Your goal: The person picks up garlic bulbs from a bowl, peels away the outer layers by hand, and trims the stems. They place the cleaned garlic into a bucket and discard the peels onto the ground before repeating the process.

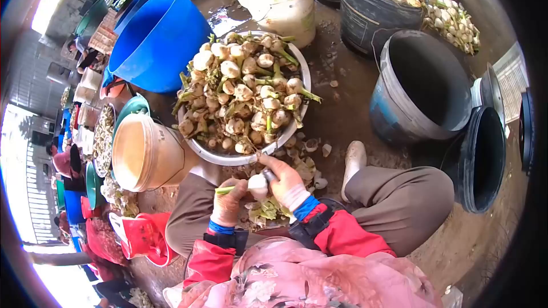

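In my left hand is a garlic bulb, pale and peeled, with its cut green stem poking out between thumb and fingers. My right hand is closed around a small knife; only a short grey part of it shows, right beside the bulb. Just beyond both hands stands a white-rimmed basin heaped with brownish, unpeeled garlic bulbs with stubby stems. Peeled skins and leaf scraps lie on the ground below my hands, between my legs.
A blue tub and a cream bucket stand left of the basin. Ahead is another white bucket. To the right are a large dark bucket and a black one. Red cloth lies by my left knee.
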Motion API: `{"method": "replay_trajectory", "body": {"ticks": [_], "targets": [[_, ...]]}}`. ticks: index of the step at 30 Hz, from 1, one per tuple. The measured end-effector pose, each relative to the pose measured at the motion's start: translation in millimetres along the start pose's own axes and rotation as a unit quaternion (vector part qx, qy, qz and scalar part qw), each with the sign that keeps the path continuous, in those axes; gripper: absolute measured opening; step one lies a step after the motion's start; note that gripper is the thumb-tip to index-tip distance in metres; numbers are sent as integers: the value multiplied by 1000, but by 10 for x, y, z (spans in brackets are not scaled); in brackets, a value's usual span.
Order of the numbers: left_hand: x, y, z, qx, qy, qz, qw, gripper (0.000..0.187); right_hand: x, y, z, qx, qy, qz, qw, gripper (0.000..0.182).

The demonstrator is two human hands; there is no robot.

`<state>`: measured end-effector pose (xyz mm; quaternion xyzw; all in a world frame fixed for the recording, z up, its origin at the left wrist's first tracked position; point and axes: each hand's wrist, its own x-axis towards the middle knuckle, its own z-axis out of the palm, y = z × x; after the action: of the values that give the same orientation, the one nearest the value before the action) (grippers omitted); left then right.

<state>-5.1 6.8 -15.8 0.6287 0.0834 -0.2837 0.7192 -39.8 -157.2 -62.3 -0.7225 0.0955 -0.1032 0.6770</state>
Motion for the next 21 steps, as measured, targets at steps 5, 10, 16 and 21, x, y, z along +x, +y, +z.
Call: {"method": "replay_trajectory", "body": {"ticks": [5, 10, 16, 21], "targets": [[91, -112, -214, -177, 96, 68, 977, 26, -57, 600, -221, 106, 15, 225, 968, 37], [329, 755, -1407, -354, 57, 302, 883, 44, -124, 464, -250, -188, -349, 207, 895, 44], [456, 413, -130, -17, 12, 133, 991, 38, -12, 520, -360, 47, 11, 200, 979, 35], [856, -681, 1008, 139, -19, -201, 969, 44, 98, 688, -629, 225, 297, 151, 916, 33]]}}
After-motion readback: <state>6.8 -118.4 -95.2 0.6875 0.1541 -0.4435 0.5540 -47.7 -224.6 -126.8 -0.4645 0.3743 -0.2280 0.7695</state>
